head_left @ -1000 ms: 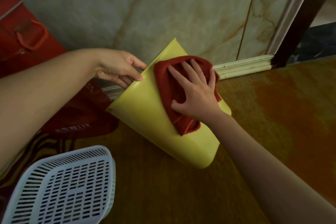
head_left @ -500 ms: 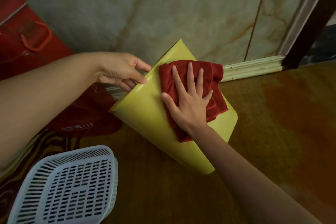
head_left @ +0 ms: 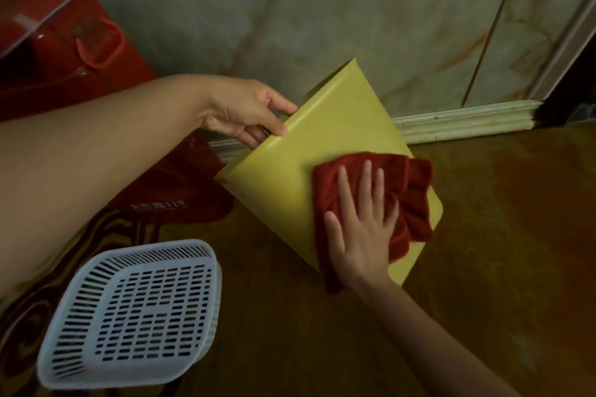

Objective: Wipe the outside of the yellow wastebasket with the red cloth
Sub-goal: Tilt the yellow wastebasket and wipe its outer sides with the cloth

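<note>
The yellow wastebasket [head_left: 290, 171] lies tilted on its side on the brown floor, its mouth toward the left and its base toward the lower right. My left hand [head_left: 248, 113] grips its rim at the upper left, fingers curled over the edge. My right hand [head_left: 364, 229] lies flat with fingers spread on the red cloth [head_left: 409, 200], pressing it against the basket's upper side near the base. The cloth is bunched at its right edge and hangs a little past the basket's lower edge.
A white slotted plastic basket [head_left: 135, 316] sits upside down at the lower left. A red bag with a handle [head_left: 74, 51] leans against the marbled wall [head_left: 322, 10] at the left. A pale skirting board [head_left: 464, 122] runs behind the wastebasket. A dark door frame [head_left: 577, 74] stands far right.
My right hand has slid the red cloth down the basket's side, from near the rim toward the base. My left hand keeps its hold on the rim.
</note>
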`<action>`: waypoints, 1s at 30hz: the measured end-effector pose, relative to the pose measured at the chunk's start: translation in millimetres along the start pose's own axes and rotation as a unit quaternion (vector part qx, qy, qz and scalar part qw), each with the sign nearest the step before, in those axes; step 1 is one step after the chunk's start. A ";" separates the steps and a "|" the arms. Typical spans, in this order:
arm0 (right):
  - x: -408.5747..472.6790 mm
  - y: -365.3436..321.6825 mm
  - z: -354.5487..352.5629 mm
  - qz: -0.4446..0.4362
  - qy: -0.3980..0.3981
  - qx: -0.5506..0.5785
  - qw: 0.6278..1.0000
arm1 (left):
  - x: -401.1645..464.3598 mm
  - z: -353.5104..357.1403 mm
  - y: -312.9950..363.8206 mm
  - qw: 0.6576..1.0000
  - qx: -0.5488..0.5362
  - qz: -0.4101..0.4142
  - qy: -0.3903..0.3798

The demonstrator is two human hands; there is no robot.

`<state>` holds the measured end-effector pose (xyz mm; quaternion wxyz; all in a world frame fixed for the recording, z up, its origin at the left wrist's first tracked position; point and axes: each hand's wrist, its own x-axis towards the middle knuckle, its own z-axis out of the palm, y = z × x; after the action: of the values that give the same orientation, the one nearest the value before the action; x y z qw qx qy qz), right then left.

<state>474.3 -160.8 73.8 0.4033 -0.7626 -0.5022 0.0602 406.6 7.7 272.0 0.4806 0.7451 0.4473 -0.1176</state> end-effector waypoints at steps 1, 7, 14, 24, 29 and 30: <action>14.2 -10.9 -0.3 -0.020 0.011 0.004 1.000 | -0.1 1.0 1.3 1.000 0.001 0.003 -0.014; 111.1 10.8 -18.5 0.038 0.015 0.049 0.998 | 0.3 -1.3 5.8 0.999 -0.020 0.049 -0.009; 102.5 69.3 -11.1 0.186 -0.053 0.019 0.981 | -36.0 -4.2 -57.8 0.999 0.024 0.032 0.017; 61.2 -27.0 -52.1 -0.055 0.038 0.028 0.997 | -1.5 16.5 41.8 0.994 0.009 0.098 0.039; 79.3 20.0 -63.1 -0.016 0.023 0.006 1.000 | -11.7 15.4 20.4 0.969 0.175 0.169 0.034; 83.5 30.5 -60.9 0.010 -0.011 0.035 0.999 | -14.5 11.0 9.5 0.960 0.213 0.169 0.070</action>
<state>567.2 -131.8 120.0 0.4237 -0.7519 -0.4970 0.0903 408.5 -10.6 280.9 0.2910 0.9012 0.3124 -0.0745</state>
